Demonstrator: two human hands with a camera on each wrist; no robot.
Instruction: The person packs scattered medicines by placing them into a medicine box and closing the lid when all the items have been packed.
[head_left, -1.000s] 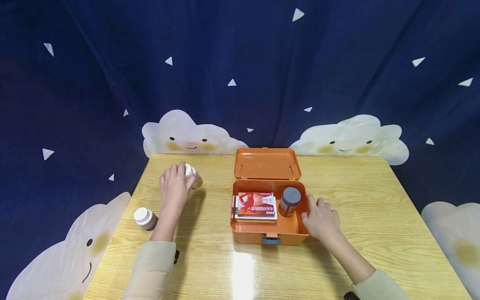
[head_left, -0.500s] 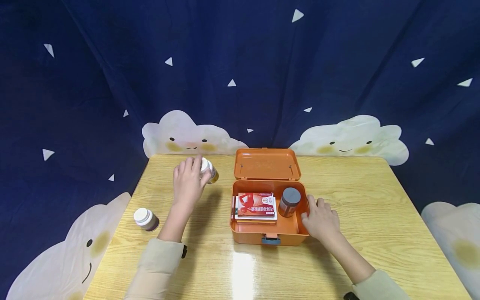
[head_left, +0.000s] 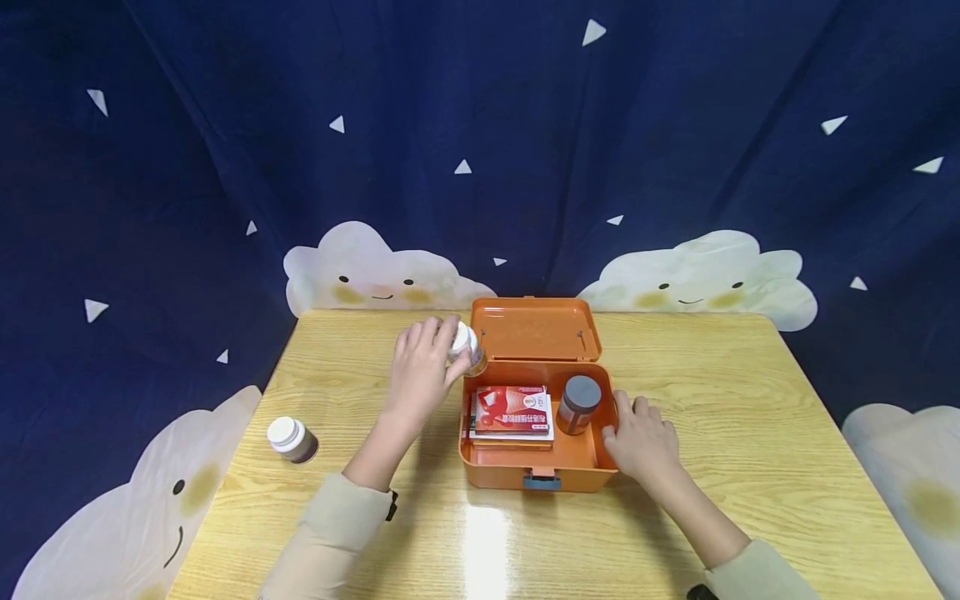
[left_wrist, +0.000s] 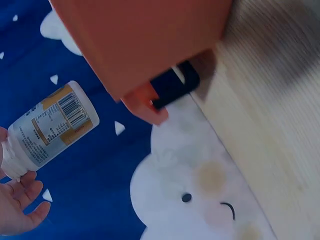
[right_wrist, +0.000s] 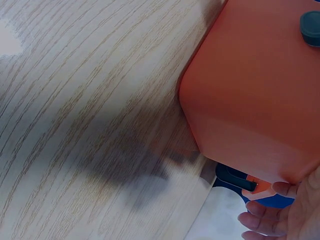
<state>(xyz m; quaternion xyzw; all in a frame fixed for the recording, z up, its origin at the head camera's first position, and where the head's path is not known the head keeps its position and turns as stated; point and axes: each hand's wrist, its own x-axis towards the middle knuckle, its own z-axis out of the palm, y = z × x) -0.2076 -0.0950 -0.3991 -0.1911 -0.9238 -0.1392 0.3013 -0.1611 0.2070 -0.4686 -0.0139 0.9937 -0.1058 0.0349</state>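
My left hand (head_left: 422, 367) holds a white pill bottle (head_left: 471, 348) by its cap end, beside the back left corner of an orange storage box (head_left: 525, 477). The left wrist view shows the bottle (left_wrist: 56, 127) tilted, its printed label and barcode facing the camera. At the box's right wall, my right hand (head_left: 643, 437) grips the rim, with the thumb over the edge. Inside the box, a stack of flat medicine packets lies on the left, a red packet (head_left: 513, 408) on top. A brown jar with a grey lid (head_left: 582, 392) stands to its right.
A second white-capped bottle (head_left: 292, 439) stands on the wooden table (head_left: 750, 417) at the left. The box's lid (head_left: 536, 327) is tipped back behind it, and a dark clasp (head_left: 542, 482) sits on its front. A blue curtain (head_left: 480, 100) with clouds hangs behind.
My left hand has carried the white bottle rightward, from the table's back left to the box's back left corner. The right hand has stayed at the box's right wall.
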